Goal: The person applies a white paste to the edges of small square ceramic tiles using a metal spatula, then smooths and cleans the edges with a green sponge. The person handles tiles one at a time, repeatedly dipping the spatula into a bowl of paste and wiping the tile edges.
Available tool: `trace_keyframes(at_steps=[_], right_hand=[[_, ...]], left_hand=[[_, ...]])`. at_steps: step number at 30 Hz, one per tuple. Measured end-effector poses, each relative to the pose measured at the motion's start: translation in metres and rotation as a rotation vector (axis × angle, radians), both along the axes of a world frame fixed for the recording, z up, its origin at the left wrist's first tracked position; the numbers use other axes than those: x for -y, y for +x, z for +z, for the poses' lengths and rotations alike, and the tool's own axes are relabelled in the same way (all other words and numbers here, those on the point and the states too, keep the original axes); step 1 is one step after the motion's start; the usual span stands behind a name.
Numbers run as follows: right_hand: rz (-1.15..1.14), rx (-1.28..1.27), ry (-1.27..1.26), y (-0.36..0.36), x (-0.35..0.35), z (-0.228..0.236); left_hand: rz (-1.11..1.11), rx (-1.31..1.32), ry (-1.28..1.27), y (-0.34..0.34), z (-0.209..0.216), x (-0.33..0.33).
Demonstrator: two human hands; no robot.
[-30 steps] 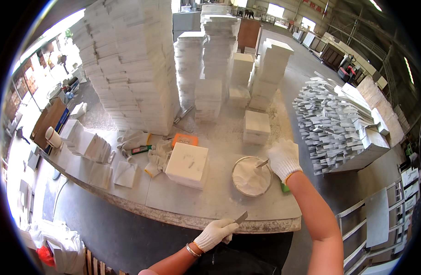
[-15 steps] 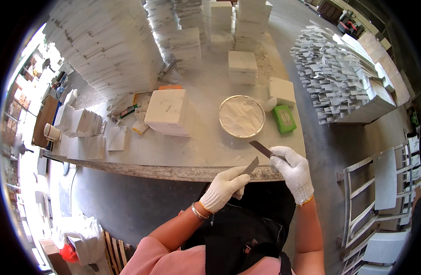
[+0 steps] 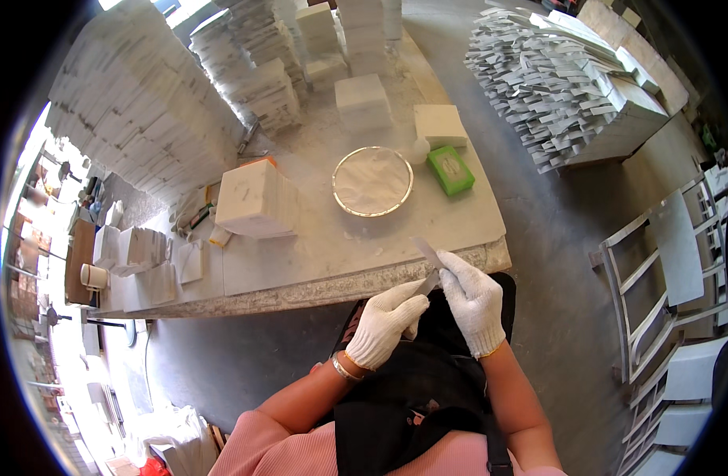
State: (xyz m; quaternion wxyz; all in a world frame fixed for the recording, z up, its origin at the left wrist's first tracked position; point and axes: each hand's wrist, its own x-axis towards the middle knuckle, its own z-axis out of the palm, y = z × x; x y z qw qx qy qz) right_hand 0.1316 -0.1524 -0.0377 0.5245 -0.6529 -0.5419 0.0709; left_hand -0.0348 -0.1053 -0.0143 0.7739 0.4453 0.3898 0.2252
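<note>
My left hand point(image 3: 386, 324), in a white knitted glove, is closed on a short grey flat blade point(image 3: 430, 283) that points up and to the right. My right hand point(image 3: 473, 305), gloved the same way, pinches a second thin flat blade point(image 3: 426, 251), its far end tilted up to the left and catching the light. The two blades meet or nearly touch just in front of the table's near edge; exact contact cannot be made out. Beyond them on the table point(image 3: 316, 266) stands a round silver-rimmed bowl point(image 3: 372, 184) with white paste or powder in it.
Right of the bowl lie a green box point(image 3: 450, 170) and a pale block point(image 3: 439, 124). A stack of white tiles point(image 3: 257, 200) stands to its left, with tall tile stacks point(image 3: 142, 103) behind. On the right are a heap of thin pieces point(image 3: 538, 87) and a slatted rack point(image 3: 645, 278).
My right hand has moved left and turned, bringing its blade up to the left hand's blade. The view has shifted, so the table appears rotated and farther left.
</note>
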Motion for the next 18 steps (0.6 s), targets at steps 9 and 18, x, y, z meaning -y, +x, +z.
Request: trace_keyframes(at_steps=[9, 18], right_hand=[[0.033, 0.005, -0.086, 0.007, 0.002, -0.001], [0.102, 0.075, -0.024, 0.006, -0.002, 0.003]], left_hand=[[-0.005, -0.102, 0.040, 0.001, 0.002, -0.003], [-0.011, -0.202, 0.200, -0.002, -0.002, -0.008]])
